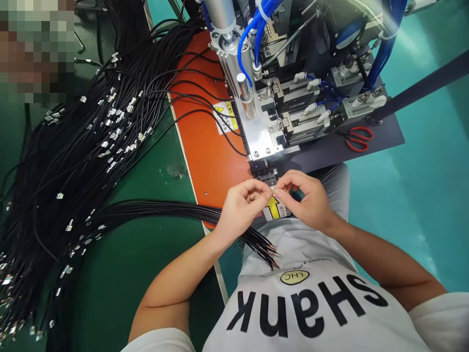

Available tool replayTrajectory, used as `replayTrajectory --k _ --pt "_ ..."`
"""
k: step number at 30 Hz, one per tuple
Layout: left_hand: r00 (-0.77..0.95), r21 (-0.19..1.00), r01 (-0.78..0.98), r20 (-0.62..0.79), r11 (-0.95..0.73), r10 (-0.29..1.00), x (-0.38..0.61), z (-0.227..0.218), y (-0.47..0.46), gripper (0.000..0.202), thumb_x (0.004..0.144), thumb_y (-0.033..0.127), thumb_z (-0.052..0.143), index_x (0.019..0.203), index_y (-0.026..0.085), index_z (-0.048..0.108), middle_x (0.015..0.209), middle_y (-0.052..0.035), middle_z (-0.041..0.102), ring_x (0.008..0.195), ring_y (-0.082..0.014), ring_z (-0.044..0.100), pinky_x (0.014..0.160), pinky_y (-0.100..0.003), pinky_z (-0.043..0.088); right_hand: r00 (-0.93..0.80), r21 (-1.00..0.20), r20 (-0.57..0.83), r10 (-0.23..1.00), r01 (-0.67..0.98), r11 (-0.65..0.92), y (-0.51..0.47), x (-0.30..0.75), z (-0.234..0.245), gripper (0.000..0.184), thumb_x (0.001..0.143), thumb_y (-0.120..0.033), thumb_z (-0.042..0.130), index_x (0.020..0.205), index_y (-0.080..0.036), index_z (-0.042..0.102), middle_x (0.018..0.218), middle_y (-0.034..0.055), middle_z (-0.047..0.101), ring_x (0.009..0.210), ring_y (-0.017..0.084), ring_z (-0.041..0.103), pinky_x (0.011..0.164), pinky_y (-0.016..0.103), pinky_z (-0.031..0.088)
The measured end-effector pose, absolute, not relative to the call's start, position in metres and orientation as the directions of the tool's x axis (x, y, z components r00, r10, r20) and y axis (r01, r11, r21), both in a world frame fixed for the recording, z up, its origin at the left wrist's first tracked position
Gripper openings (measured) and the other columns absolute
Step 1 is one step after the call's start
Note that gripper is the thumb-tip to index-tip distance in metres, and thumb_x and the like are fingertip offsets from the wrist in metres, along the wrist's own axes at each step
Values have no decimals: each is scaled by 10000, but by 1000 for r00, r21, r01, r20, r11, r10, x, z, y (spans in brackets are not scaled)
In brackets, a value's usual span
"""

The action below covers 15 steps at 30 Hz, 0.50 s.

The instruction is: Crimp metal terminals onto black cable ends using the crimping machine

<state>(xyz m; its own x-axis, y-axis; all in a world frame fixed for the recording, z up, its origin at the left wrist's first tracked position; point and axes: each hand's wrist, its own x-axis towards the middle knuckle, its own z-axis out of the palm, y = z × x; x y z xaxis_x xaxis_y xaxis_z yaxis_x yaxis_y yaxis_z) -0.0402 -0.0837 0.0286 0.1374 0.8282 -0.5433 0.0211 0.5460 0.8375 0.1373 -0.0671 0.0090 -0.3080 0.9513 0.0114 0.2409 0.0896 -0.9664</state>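
Observation:
My left hand [242, 208] is closed in a pinch, thumb against forefinger. Facing it, my right hand [308, 201] pinches too, and the fingertips of both nearly meet. Something tiny and pale sits between them, too small to name. Just below the fingers lies a label with a yellow arrow [273, 209], at the front of the machine [262, 132]. A bundle of black cables [183, 210] runs under my left wrist, and its stripped wire ends [273, 252] stick out over my lap.
A large heap of black cables [84, 161] with shiny metal ends covers the green table [146, 274] at left. Several cables cross the orange plate [205, 161] into the machine. Blue air hoses [244, 44] rise above it. Red-handled scissors [359, 139] lie on the dark plate at right.

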Motion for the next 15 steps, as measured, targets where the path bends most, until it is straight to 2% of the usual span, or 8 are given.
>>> replayTrajectory --k 6,15 --pt "131 833 -3 -548 553 826 -40 26 -84 228 812 384 718 815 171 636 557 43 521 476 -74 514 440 -169 389 -323 -978 -199 925 125 -167 -70 137 6 89 875 -271 658 836 -191 653 748 2 643 672 128 568 623 274 441" --pt "126 838 11 -543 546 830 -40 25 -85 230 820 387 715 815 172 635 561 45 514 475 -75 520 440 -175 375 -291 -963 -268 918 71 -259 -69 136 3 129 819 -300 726 830 -179 682 744 5 658 660 120 552 602 264 424"
